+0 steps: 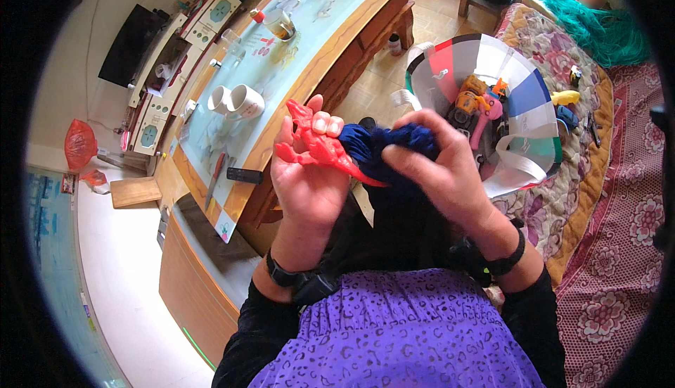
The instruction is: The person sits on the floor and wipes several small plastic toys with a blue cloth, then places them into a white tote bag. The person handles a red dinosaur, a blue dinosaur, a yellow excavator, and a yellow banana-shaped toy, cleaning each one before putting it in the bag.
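A red plastic toy dinosaur [328, 148] lies across the palm of my left hand [311, 190], whose fingers curl over it. Its tail points right, against a dark blue cloth [364, 142]. My right hand [448, 164] pinches that bunched cloth between thumb and fingers, close beside the toy. Part of the cloth is hidden behind the right fingers. To the right of my hands, a round fabric basket [448, 53] with coloured panels contains several toys, among them a pink one [488, 116] and an orange-yellow toy vehicle [466, 98].
At left stands a glass-topped wooden table [321, 34] bearing white mugs [245, 102], a glass cup [279, 25], a knife [215, 177] and a black case [244, 175]. On the floral quilt [559, 45] at right are small toys, including a yellow one [565, 97]. Teal strands [596, 24] lie behind.
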The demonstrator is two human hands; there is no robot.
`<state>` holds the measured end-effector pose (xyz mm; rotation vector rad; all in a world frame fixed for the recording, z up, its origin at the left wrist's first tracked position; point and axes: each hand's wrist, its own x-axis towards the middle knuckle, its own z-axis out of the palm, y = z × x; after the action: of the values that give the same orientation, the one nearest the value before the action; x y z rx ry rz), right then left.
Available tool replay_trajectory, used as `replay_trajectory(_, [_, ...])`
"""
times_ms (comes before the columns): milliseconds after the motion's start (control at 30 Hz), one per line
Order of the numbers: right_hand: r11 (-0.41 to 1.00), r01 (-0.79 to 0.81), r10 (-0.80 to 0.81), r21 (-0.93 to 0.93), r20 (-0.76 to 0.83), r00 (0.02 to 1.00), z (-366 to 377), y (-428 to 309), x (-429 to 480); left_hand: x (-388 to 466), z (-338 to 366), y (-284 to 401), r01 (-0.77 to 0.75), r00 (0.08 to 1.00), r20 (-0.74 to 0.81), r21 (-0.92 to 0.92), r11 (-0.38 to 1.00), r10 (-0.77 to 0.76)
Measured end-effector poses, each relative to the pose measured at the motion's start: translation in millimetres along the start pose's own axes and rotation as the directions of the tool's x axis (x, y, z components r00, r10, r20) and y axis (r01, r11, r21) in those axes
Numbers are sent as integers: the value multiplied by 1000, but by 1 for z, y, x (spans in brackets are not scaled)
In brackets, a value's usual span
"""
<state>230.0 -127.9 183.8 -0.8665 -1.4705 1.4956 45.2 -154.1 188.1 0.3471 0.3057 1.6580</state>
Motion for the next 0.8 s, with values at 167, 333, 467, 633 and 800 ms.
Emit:
replay_trajectory(167, [882, 329, -328, -338, 63, 943, 16, -2, -4, -4, 1, -13, -32, 999, 4, 124, 992, 32])
replay_trajectory(333, [855, 324, -319, -405, 84, 944, 19, 0, -4, -7, -3, -20, -133, 990, -20, 248, 960, 142])
replay_trajectory(467, [806, 392, -311, -443, 248, 918, 10, -2, -4, -3, -12, -18, -120, 988, -64, 272, 955, 143])
replay_trajectory(633, [814, 454, -451, -364, 98, 887, 11, -2, -10, 3, -17, -15, -71, 984, -151, 156, 985, 95])
replay_trajectory(800, [744, 404, -534, -532, -110, 838, 19, 4, -9, -2, -10, -32, -72, 989, -119, 168, 983, 93])
